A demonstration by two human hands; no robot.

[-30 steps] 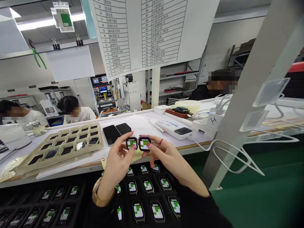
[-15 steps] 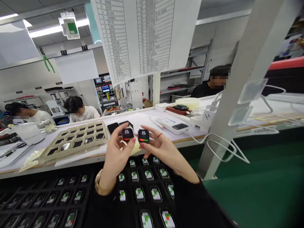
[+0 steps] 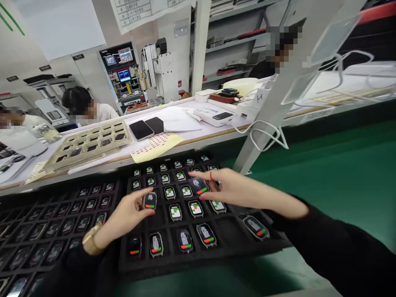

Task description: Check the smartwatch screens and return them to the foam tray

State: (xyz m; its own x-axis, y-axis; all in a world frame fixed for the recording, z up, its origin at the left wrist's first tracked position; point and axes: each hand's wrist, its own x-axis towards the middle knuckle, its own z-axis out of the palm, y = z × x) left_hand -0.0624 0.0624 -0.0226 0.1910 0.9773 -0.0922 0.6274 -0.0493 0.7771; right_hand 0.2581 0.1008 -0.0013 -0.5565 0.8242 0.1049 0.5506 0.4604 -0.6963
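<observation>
My left hand (image 3: pixel 122 216) grips a smartwatch (image 3: pixel 150 201) between thumb and fingers. Its dark screen shows white text above a red and green bar. Pinched in my right hand (image 3: pixel 232 187) is another smartwatch (image 3: pixel 199 186) with the same kind of screen, slightly tilted. Both are over a black tray (image 3: pixel 139 267) with rows of pockets holding several watches. Most back-row watches show green and white blocks. In the front row, a watch (image 3: pixel 156 244) and several others show the red and green bar. One front pocket (image 3: pixel 229 233) has no watch in it.
On the left, a second black tray (image 3: pixel 119 196) holds more watches. Above the trays, a shelf carries a beige compartment tray (image 3: pixel 88 142), two phones (image 3: pixel 141 130), a dotted yellow sheet (image 3: pixel 157 146) and a white box (image 3: pixel 213 115). A metal post (image 3: pixel 256 136) with looped white cable stands right. People sit beyond.
My hands have come down from the shelf edge to the tray and spread apart, each still with a smartwatch. The view has tilted downward, bringing the tray's front row into sight.
</observation>
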